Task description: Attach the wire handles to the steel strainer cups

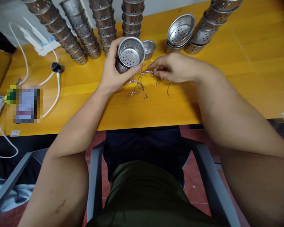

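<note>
Chair: a grey chair [94, 176] is sitting nearest, under the person's lap.
Table: a yellow wooden table [227, 88] is stretching across in front.
Cable: a white cable [55, 94] is looping over the table's left side.
Wire rings: thin wire rings [137, 94] are lying scattered on the table between the two hands.
Right hand: the right hand [174, 66] is resting on the rings, fingers drawn into a pinch; I cannot tell whether a ring is actually held.
Left hand: the left hand [112, 74] is wrapping its fingers firmly around a metal cup.
Metal cup: the metal cup [131, 53], its bottom full of holes, is being held just above the table, mouth tilted towards the camera.
Small cup: a small cup [149, 47] is standing just behind it.
Stacks: tall stacks of cups [85, 34] are leaning along the far edge.
</note>
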Demonstrator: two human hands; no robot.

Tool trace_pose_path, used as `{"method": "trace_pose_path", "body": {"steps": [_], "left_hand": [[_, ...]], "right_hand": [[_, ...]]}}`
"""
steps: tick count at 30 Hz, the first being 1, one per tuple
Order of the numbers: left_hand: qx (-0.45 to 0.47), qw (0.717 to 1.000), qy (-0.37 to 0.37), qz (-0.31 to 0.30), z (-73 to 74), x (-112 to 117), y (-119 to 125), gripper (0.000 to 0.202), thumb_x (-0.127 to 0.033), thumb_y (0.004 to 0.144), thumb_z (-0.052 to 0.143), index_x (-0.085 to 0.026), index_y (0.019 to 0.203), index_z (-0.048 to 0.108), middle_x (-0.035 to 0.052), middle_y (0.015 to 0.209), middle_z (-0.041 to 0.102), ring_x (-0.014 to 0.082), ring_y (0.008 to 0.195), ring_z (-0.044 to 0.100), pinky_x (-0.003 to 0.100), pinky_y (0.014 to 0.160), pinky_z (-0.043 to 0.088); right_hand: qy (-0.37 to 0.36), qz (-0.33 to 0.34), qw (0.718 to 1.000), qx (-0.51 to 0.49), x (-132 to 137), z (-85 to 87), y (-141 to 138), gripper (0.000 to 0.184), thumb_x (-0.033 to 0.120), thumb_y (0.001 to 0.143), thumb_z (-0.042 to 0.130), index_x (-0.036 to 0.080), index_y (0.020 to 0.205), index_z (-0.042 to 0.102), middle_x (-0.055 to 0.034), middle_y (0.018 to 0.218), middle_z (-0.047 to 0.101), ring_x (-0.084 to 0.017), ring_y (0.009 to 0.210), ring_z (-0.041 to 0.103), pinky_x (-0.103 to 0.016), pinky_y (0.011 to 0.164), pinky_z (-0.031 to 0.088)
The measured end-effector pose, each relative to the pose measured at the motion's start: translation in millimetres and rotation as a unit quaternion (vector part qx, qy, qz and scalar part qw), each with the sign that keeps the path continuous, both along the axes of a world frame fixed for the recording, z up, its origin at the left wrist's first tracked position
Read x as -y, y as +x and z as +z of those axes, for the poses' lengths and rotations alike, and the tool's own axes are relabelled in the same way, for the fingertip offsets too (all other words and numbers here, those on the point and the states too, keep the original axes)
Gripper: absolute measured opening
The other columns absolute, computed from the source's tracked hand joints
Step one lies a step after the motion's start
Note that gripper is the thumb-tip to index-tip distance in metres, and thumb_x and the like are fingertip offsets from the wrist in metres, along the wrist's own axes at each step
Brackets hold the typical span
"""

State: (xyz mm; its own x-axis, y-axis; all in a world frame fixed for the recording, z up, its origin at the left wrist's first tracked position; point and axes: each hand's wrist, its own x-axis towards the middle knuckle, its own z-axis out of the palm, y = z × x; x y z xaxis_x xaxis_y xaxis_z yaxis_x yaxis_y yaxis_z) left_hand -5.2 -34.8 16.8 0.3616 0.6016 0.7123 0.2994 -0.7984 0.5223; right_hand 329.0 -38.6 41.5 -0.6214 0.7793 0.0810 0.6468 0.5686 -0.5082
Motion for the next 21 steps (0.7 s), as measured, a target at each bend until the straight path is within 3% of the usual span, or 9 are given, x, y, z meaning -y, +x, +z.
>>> {"method": "trace_pose_path", "body": {"steps": [2, 5, 8, 10, 12, 17, 21], "left_hand": [[-0.004, 1.000, 0.011, -0.016, -0.3, -1.2, -0.4, 0.076, -0.087, 0.111, 0.078, -0.064, 0.179, 0.057, 0.0007, 0.173, 0.079, 0.0430, 0.175, 0.069, 0.074, 0.139, 0.067], [-0.025, 0.999, 0.017, 0.024, -1.7, -4.3, -0.6, 0.085, -0.088, 0.105, 0.081, -0.066, 0.183, 0.054, 0.0010, 0.170, 0.081, 0.0448, 0.175, 0.067, 0.077, 0.145, 0.063], [0.002, 1.000, 0.007, 0.024, -3.6, -5.5, -1.0, 0.083, -0.087, 0.101, 0.090, -0.064, 0.175, 0.061, 0.0010, 0.171, 0.081, 0.0468, 0.170, 0.071, 0.080, 0.148, 0.061], [0.013, 1.000, -0.014, 0.013, -3.9, -3.9, -0.8, 0.081, -0.091, 0.100, 0.092, -0.062, 0.170, 0.064, 0.0011, 0.173, 0.079, 0.0455, 0.170, 0.071, 0.077, 0.149, 0.061], [0.016, 0.999, -0.028, 0.002, -3.9, -1.6, 0.5, 0.085, -0.100, 0.100, 0.090, -0.057, 0.169, 0.065, 0.0036, 0.173, 0.078, 0.0453, 0.170, 0.071, 0.075, 0.149, 0.062], [0.068, 0.992, 0.027, -0.100, -12.8, -4.7, 8.2, 0.083, -0.106, 0.107, 0.086, -0.053, 0.168, 0.069, 0.0015, 0.164, 0.081, 0.0413, 0.155, 0.080, 0.074, 0.139, 0.068], [0.096, 0.990, 0.017, -0.103, -29.2, -16.4, 11.5, 0.101, -0.114, 0.091, 0.095, -0.051, 0.165, 0.068, 0.0065, 0.167, 0.080, 0.0449, 0.155, 0.080, 0.071, 0.137, 0.069]], "right_hand": [[0.026, 0.008, 0.999, 0.022, -4.4, -1.9, 3.3, 0.043, -0.006, 0.108, 0.083, 0.028, 0.132, 0.093, -0.0107, 0.135, 0.095, -0.029, 0.111, 0.085, -0.050, 0.115, 0.070], [0.044, -0.001, 0.999, 0.029, -7.0, -2.8, 5.7, 0.040, -0.007, 0.108, 0.076, 0.028, 0.121, 0.091, -0.0128, 0.136, 0.094, -0.031, 0.119, 0.085, -0.052, 0.120, 0.069], [0.052, -0.049, 0.997, -0.018, -3.6, -1.0, 3.7, 0.029, 0.004, 0.117, 0.077, 0.031, 0.118, 0.088, -0.0119, 0.129, 0.094, -0.031, 0.116, 0.082, -0.051, 0.118, 0.068], [0.046, -0.084, 0.992, -0.082, -0.1, 1.0, 0.5, 0.024, 0.009, 0.123, 0.077, 0.032, 0.117, 0.085, -0.0093, 0.114, 0.091, -0.028, 0.105, 0.077, -0.047, 0.111, 0.067], [0.051, -0.109, 0.981, -0.155, 2.6, 2.4, -3.5, 0.030, 0.005, 0.127, 0.071, 0.031, 0.116, 0.081, -0.0048, 0.099, 0.081, -0.025, 0.091, 0.070, -0.043, 0.099, 0.063], [0.067, -0.106, 0.956, -0.265, -1.4, -5.6, -13.0, 0.045, -0.009, 0.131, 0.051, 0.030, 0.116, 0.068, 0.0019, 0.093, 0.067, -0.016, 0.073, 0.057, -0.032, 0.074, 0.050], [0.015, -0.091, 0.946, -0.310, -18.3, -26.1, -15.4, 0.032, 0.010, 0.132, 0.079, 0.032, 0.119, 0.059, 0.0077, 0.081, 0.071, -0.015, 0.057, 0.059, -0.029, 0.057, 0.046]]}}
